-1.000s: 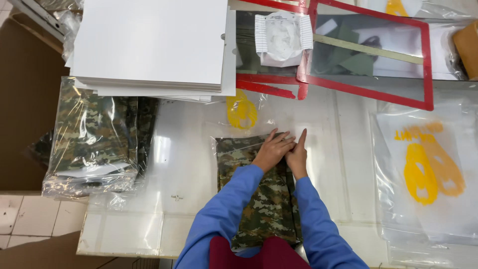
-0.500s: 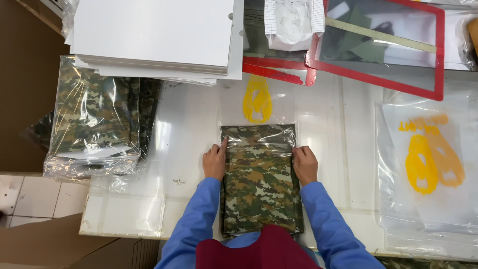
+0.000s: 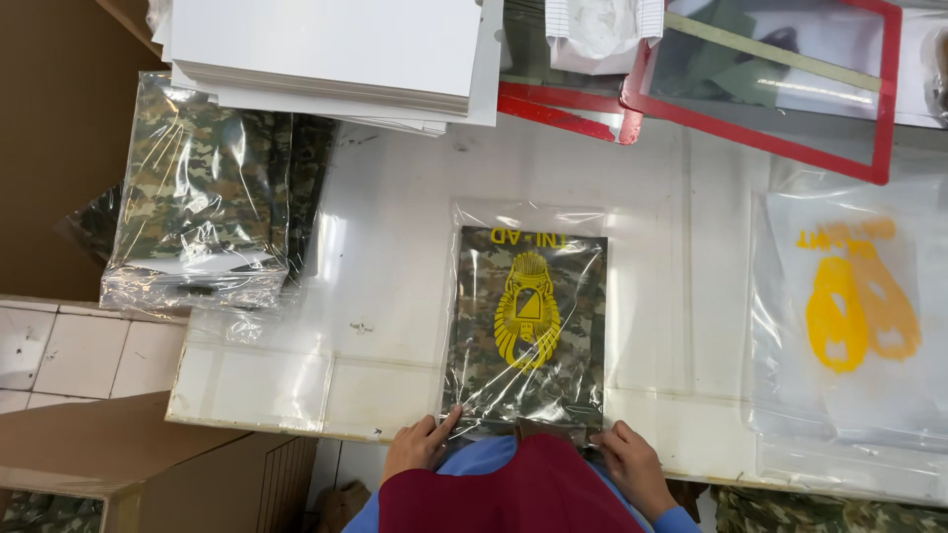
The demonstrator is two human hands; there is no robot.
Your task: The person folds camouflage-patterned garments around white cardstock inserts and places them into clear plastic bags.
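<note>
A white bench (image 3: 395, 197) filled most of the frame, its near edge running along the lower part of the picture. In the upper left a thick stack of white sheets (image 3: 326, 49) overhung the bench, and just below it, at the left edge, sat a pile of bagged camouflage garments (image 3: 197, 207) wrapped in clear plastic. Across the upper right lay a red-framed screen (image 3: 780, 89), tilted, with a second red frame (image 3: 563, 104) partly under it. On the right side of the frame rested a stack of clear bags (image 3: 849, 326) printed with a yellow emblem. At the centre, a folded camouflage garment sat inside a clear bag (image 3: 528, 326) bearing a yellow emblem, lying flat on the bench with its bottom end at the near edge. The left hand (image 3: 420, 446), at the lower centre, pinched the bag's lower left corner between thumb and fingers. The right hand (image 3: 634, 464), just right of it, gripped the bag's lower right corner. A maroon and blue garment on the person's body lay between the two hands at the bottom edge
</note>
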